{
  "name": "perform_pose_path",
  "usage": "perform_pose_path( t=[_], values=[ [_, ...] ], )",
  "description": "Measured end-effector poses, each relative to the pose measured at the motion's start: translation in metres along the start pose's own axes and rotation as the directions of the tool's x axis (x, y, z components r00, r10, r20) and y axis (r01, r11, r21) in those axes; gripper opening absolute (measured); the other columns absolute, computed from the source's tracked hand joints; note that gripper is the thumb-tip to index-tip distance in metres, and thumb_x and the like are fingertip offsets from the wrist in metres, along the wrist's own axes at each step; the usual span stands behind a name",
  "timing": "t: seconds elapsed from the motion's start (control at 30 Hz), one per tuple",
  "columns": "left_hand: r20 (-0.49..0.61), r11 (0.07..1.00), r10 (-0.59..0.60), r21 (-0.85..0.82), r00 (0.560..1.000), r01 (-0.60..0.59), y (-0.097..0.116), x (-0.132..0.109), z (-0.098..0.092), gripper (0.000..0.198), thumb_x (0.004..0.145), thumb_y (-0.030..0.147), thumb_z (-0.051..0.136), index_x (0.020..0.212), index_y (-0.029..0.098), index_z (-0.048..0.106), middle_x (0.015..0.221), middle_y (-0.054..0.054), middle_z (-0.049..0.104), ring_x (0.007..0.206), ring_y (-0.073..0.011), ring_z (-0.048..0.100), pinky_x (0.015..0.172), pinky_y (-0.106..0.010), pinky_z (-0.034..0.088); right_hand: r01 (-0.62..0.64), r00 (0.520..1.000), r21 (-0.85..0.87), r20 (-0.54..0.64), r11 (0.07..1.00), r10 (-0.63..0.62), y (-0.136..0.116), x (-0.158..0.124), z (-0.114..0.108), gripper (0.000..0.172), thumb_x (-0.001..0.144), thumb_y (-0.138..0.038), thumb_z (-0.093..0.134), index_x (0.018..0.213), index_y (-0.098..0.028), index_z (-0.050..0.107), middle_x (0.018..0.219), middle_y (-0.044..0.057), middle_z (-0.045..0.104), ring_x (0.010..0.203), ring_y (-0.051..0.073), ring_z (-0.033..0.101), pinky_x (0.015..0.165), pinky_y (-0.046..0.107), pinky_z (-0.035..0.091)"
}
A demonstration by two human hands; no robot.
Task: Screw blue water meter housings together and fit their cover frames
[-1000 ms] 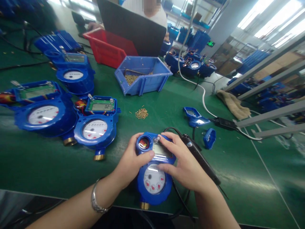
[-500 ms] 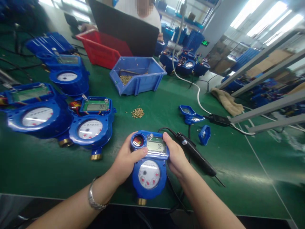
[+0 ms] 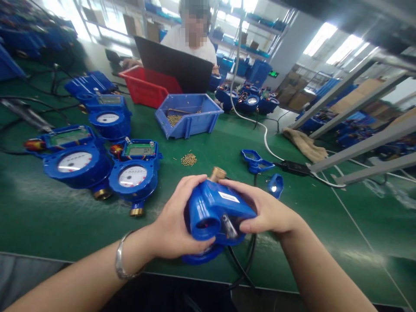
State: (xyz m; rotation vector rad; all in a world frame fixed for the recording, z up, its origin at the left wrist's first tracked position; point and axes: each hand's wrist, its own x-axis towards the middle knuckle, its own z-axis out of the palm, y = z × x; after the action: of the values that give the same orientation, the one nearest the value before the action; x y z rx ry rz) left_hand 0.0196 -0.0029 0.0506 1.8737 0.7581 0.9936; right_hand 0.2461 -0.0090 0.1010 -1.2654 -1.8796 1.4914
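Both my hands grip a blue water meter (image 3: 221, 201) just above the green table (image 3: 169, 169). It is tilted up, so its side with a white barcode label and a round socket faces me, and its brass threaded end points away. My left hand (image 3: 172, 221) wraps around the left side, thumb below the socket. On the right side, my right hand (image 3: 269, 210) is closed over the body with its thumb near a small clear-and-black part. The display is turned out of sight, and the dial is mostly hidden. Beyond the meter lies a small pile of brass screws (image 3: 189, 160).
To the left stand several open blue meters (image 3: 133, 190). A blue bin (image 3: 195, 125) with brass screws and a red bin (image 3: 143, 86) sit behind. Blue cover pieces (image 3: 276, 185), a black adapter (image 3: 295, 167) and a metal frame (image 3: 360, 173) are at right. A person (image 3: 188, 47) sits opposite.
The meter has been turned over in my hands, from dial and display facing up to its labelled side showing. My right hand has shifted its grip. The view has tilted up slightly.
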Motion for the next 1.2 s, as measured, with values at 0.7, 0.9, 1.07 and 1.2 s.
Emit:
perform_pose_path(
  t=[0.7, 0.9, 1.07, 1.2],
  values=[
    [0.466, 0.110, -0.683, -0.696, 0.563, 0.709, -0.042, -0.026, -0.002, 0.045, 0.080, 0.048, 0.053, 0.104, 0.012, 0.064, 0.101, -0.011, 0.071, 0.098, -0.0257, 0.063, 0.087, -0.036, 0.047, 0.153, 0.652, -0.914, -0.192, 0.376, -0.733, 0.074, -0.010, 0.107, 0.023, 0.081, -0.011, 0.050, 0.103, -0.018, 0.054, 0.112, 0.013, 0.049, 0.113, 0.027, 0.047, 0.089, 0.048, 0.050],
    [0.469, 0.105, -0.711, -0.666, 0.525, 0.738, -0.043, -0.016, -0.004, 0.026, 0.066, 0.028, 0.068, 0.086, 0.011, 0.069, 0.082, -0.008, 0.074, 0.073, -0.0190, 0.065, 0.070, -0.027, 0.048, 0.297, 0.831, -0.742, -0.110, 0.601, -0.546, 0.029, -0.026, 0.074, 0.022, 0.087, -0.022, 0.049, 0.107, -0.015, 0.056, 0.095, 0.010, 0.065, 0.099, 0.019, 0.060, 0.084, 0.030, 0.054],
    [0.496, 0.132, -0.668, -0.655, 0.555, 0.744, -0.040, -0.015, 0.000, 0.036, 0.065, 0.026, 0.070, 0.098, 0.012, 0.066, 0.088, -0.009, 0.073, 0.081, -0.0210, 0.065, 0.076, -0.030, 0.047, 0.289, 0.852, -0.851, 0.020, 0.439, -0.524, 0.013, -0.004, 0.048, 0.033, 0.089, -0.011, 0.041, 0.118, -0.021, 0.052, 0.122, 0.010, 0.058, 0.115, 0.026, 0.052, 0.088, 0.044, 0.050],
    [0.460, 0.162, -0.677, -0.669, 0.574, 0.726, -0.039, -0.016, 0.001, 0.039, 0.064, 0.027, 0.072, 0.100, 0.013, 0.064, 0.087, -0.007, 0.073, 0.078, -0.0191, 0.065, 0.074, -0.029, 0.047, 0.385, 0.841, -0.883, 0.215, 0.270, -0.497, 0.014, 0.023, 0.053, 0.022, 0.091, -0.024, 0.043, 0.092, -0.015, 0.063, 0.103, 0.009, 0.067, 0.111, 0.030, 0.055, 0.091, 0.055, 0.045]
  ],
)
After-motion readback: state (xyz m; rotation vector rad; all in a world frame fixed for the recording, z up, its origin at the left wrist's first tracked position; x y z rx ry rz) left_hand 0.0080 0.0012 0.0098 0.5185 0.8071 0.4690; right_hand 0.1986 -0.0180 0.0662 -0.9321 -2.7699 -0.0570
